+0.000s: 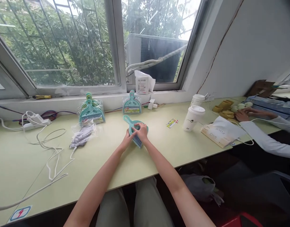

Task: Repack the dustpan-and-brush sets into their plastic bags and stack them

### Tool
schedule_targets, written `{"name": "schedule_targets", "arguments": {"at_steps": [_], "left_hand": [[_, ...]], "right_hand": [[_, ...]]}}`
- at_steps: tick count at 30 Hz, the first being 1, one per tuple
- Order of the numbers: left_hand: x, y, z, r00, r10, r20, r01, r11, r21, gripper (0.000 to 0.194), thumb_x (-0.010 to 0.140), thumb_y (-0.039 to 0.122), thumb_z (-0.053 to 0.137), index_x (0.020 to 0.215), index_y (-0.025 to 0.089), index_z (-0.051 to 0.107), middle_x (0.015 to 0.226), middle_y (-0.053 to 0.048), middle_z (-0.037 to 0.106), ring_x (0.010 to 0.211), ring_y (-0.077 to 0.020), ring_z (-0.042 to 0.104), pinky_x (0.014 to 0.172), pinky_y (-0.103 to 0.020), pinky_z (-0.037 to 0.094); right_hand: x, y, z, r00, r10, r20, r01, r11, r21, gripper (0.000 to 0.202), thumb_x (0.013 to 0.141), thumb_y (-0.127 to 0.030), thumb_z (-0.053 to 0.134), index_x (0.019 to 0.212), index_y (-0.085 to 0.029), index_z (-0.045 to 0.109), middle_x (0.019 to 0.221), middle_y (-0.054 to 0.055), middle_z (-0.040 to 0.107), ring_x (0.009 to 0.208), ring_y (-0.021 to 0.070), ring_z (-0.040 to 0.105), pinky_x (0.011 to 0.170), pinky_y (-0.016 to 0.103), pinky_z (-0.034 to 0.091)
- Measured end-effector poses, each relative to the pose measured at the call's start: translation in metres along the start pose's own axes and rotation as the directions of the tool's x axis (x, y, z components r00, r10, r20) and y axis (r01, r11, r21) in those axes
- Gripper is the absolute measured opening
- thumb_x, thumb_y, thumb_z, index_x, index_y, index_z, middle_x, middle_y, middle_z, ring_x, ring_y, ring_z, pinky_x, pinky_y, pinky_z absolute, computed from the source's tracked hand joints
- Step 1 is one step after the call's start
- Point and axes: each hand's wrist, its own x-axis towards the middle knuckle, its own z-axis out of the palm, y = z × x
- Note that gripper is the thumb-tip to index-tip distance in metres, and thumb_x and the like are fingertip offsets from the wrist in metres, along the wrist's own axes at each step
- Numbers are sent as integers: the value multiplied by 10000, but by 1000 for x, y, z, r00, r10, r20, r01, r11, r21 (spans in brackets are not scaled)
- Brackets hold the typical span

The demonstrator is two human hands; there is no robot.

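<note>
A teal dustpan and brush set [137, 141] lies tilted on the pale green table in front of me, its handle pointing to the back left. My left hand [128, 135] grips its left edge, fingers closed. From the right, my right hand [142, 131] holds the upper part of the set, fingers bent over it. Behind my hands, a similar set with a label [132, 105] leans upright against the sill. More teal and green sets in clear wrap [91, 110] stand to the left. A small printed card [172, 123] lies right of my hands.
White cables and a power strip [37, 123] occupy the left; a wrapped phone-like item [82, 137] lies nearer. White paper cups [193, 119] and a tissue pack [217, 132] stand right. Another person's hands [244, 114] touch yellow items [224, 108] at far right.
</note>
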Motion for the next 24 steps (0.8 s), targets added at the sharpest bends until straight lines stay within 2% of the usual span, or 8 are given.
{"name": "schedule_targets", "arguments": {"at_steps": [3,7,9,11,14,16,20,24], "left_hand": [[5,-3,-4,995,-98,-7,98,994,-55,534,717,250,713,1181,230,450,1186,-88,565,1113,-250,557,859,-347,496],[20,1,-38,953,-166,-254,142,984,-108,537,663,139,743,1087,235,426,1000,-41,598,841,-164,623,702,-285,526],[27,4,-54,925,-183,-333,144,980,-138,530,643,119,757,1046,233,432,925,-22,600,750,-138,617,652,-262,522],[31,5,-65,924,-173,-341,105,972,-209,494,644,95,743,1023,231,456,894,-9,603,707,-122,611,625,-246,519],[33,6,-71,944,-146,-296,42,943,-329,468,614,-2,691,985,213,504,891,-10,619,709,-121,617,631,-242,527],[32,7,-70,944,-153,-292,32,925,-379,478,585,-64,647,963,200,524,872,-13,628,712,-125,618,638,-241,532],[29,9,-71,931,-175,-320,8,887,-462,497,597,-93,572,985,215,535,876,-9,639,730,-123,621,657,-239,538],[28,8,-75,919,-224,-325,37,869,-494,454,654,-30,561,1027,229,541,929,-18,643,753,-127,620,680,-258,539]], "right_hand": [[13,19,-17,999,22,-46,-25,998,-50,308,860,-363,509,1110,-224,621,1246,90,580,1215,239,458,1039,403,330],[23,65,-63,913,212,-348,-344,859,-379,576,887,-303,433,1425,-136,315,1533,202,201,1438,305,75,1099,599,109],[23,83,-80,905,305,-297,-418,769,-484,574,897,-307,421,1426,-108,318,1532,235,191,1440,329,68,1079,649,51],[23,92,-85,906,372,-201,-420,732,-537,477,912,-318,404,1335,-105,462,1464,255,338,1395,351,228,1067,665,37],[25,85,-74,958,288,20,-231,806,-545,350,941,-293,355,1045,-168,665,1193,180,626,1148,288,541,1092,620,23],[25,74,-63,977,160,140,-70,863,-500,340,949,-284,356,947,-215,689,998,97,705,972,219,622,1120,555,20],[19,58,-47,987,54,154,-1,944,-329,350,890,-353,530,1237,-315,552,1036,14,708,1025,192,606,1109,487,163],[8,50,-36,915,23,403,63,978,-199,379,806,-419,648,1180,-390,593,1260,-18,618,1213,230,499,1088,541,173]]}}
